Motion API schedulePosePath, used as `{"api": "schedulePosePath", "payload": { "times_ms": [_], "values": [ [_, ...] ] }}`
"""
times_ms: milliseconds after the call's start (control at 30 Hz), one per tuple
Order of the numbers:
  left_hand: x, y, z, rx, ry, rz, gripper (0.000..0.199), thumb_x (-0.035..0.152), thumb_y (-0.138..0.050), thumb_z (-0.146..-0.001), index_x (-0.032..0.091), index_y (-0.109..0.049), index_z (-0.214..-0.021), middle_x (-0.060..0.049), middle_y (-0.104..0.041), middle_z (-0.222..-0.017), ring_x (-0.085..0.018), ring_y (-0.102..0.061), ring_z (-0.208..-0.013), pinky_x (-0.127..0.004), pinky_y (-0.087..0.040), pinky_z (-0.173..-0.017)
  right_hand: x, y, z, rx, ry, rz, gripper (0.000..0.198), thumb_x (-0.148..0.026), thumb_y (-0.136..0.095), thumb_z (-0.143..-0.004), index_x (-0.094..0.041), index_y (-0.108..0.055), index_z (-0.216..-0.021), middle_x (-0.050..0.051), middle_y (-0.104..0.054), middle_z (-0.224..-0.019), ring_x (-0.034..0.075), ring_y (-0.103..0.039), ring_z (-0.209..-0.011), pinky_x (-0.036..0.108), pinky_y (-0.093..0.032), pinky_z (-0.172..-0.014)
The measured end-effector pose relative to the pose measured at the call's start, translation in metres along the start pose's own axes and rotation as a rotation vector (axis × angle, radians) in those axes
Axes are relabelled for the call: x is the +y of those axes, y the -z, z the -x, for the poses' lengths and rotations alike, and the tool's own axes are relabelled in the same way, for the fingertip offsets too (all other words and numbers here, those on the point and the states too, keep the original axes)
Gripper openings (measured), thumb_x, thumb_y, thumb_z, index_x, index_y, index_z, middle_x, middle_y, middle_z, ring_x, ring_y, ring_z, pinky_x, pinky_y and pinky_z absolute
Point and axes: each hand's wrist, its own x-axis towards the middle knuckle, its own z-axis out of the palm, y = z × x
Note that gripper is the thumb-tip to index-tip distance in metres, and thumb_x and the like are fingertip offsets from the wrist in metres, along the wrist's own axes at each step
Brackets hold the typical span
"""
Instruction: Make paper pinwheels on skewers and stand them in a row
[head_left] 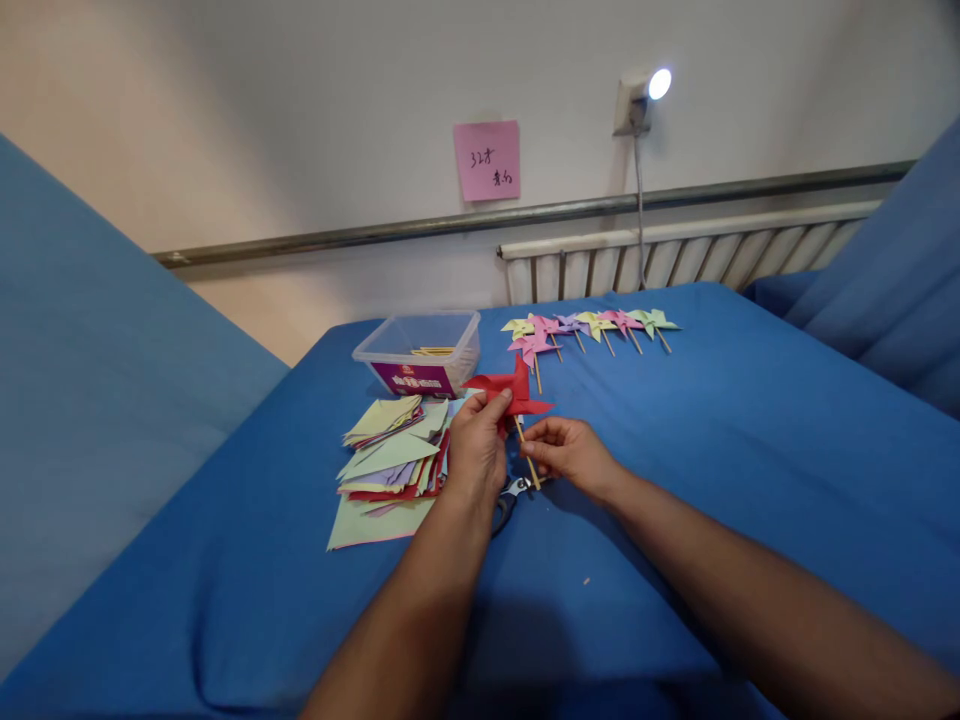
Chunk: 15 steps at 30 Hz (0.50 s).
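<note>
A red paper pinwheel [522,384] is pinched in my left hand [480,435], its thumb pressed near the pinwheel's middle. Below the paper runs a thin wooden stick [530,462], slanting down to the right. My right hand [568,451] has its fingers closed on that stick, a little under the pinwheel. Scissors [507,503] with dark handles lie on the blue cloth beneath my hands, partly hidden by my left wrist. Left of my left hand is a stack of coloured folded paper [390,465] in green, yellow, purple and red.
A clear plastic box [469,345] with a purple label holds wooden sticks. Several finished pinwheels [600,325] on sticks lie at the table's back. Blue cloth [750,450] covers the table. Behind it stand a radiator [675,262] and a wall with a pink note [487,160].
</note>
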Motion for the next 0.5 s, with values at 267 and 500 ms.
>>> {"api": "schedulePosePath", "payload": {
  "times_ms": [267, 500],
  "values": [
    [-0.0021, -0.0006, 0.0002, -0.031, 0.010, -0.027, 0.018, 0.019, -0.076, -0.061, 0.014, -0.060, -0.067, 0.002, -0.060, -0.063, -0.008, -0.055, -0.058, -0.021, -0.041, -0.061, 0.0043, -0.0020, -0.0013, 0.011, 0.025, 0.010, 0.028, -0.037, -0.076, -0.058, -0.017, -0.060, -0.069, -0.006, -0.057, -0.052, 0.006, -0.049, -0.040, 0.018, -0.035, -0.037],
    [-0.0015, 0.0022, -0.0021, -0.085, 0.045, -0.086, 0.019, 0.023, -0.077, -0.062, 0.014, -0.063, -0.070, 0.002, -0.061, -0.063, -0.008, -0.055, -0.056, -0.022, -0.041, -0.059, 0.0031, -0.0004, -0.0011, 0.019, 0.027, -0.002, 0.028, -0.036, -0.077, -0.058, -0.017, -0.059, -0.069, -0.006, -0.058, -0.054, 0.006, -0.048, -0.041, 0.019, -0.037, -0.040]
  ]
}}
